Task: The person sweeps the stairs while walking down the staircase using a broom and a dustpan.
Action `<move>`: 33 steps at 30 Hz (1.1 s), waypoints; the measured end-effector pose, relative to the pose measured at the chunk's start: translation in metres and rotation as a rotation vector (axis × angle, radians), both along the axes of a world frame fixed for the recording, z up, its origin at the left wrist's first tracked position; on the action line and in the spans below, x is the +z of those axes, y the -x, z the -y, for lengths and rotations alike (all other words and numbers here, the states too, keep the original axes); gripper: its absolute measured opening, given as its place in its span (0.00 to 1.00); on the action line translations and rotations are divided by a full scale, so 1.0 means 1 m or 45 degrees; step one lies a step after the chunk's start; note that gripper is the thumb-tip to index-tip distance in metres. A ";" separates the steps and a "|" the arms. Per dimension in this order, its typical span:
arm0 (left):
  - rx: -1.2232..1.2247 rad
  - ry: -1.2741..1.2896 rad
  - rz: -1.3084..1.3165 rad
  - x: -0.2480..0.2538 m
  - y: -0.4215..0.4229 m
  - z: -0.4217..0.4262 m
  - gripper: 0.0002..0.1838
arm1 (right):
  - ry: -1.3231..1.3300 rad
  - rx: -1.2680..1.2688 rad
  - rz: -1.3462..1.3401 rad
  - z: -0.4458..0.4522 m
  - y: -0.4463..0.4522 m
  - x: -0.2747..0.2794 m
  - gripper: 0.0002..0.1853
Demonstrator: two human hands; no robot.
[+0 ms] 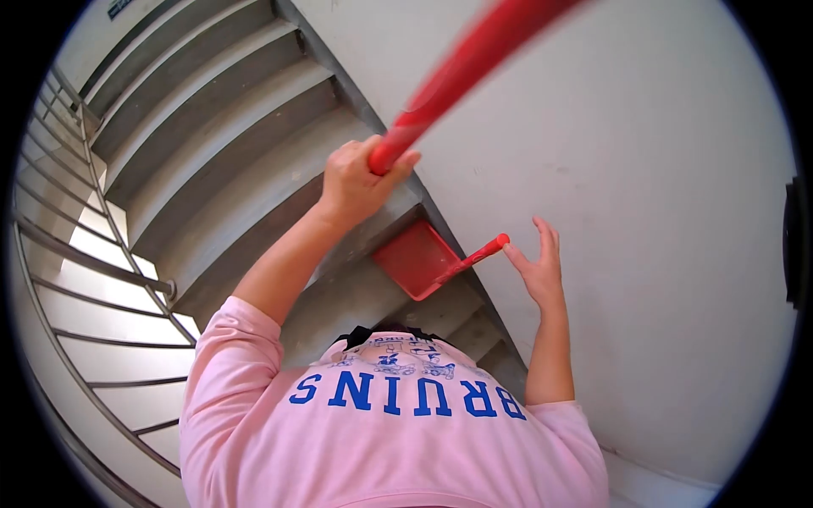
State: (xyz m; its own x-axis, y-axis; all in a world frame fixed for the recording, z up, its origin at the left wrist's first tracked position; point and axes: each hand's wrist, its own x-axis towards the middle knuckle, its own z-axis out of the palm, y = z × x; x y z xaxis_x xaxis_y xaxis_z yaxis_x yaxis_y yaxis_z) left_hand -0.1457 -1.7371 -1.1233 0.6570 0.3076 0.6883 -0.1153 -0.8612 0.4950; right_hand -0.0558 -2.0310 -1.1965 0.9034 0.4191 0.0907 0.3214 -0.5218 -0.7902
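Observation:
My left hand (pixel 360 182) is wrapped round the end of a long red pole (pixel 461 72). The pole slants up to the right and runs out of the top of the view, so its far end is hidden; it looks slightly blurred. A red dustpan (pixel 411 254) with a long handle (pixel 474 259) rests on the stairs beside the wall. Just right of the handle's top end is my right hand (pixel 542 267), its fingers spread and holding nothing. The thumb is very near that end; I cannot tell whether it touches.
Grey concrete stairs (pixel 229 110) curve across the upper left and continue below the dustpan. A metal railing (pixel 93 245) borders them on the left. A plain white wall (pixel 644 186) stands on the right. A dark object (pixel 793 244) shows at the far right edge.

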 end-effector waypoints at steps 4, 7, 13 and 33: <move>-0.141 -0.197 -0.079 -0.052 -0.026 -0.002 0.13 | -0.514 0.082 0.029 -0.011 0.033 0.068 0.42; -0.417 -0.164 -0.321 -0.119 -0.023 0.010 0.12 | -0.962 0.180 0.128 -0.023 0.046 0.097 0.42; -0.624 0.140 -0.612 -0.153 0.003 0.023 0.08 | -1.253 -0.020 -0.179 -0.037 0.072 0.096 0.18; -0.672 0.185 -0.572 -0.205 0.026 0.004 0.11 | -1.019 -0.213 -0.138 -0.016 0.118 0.136 0.12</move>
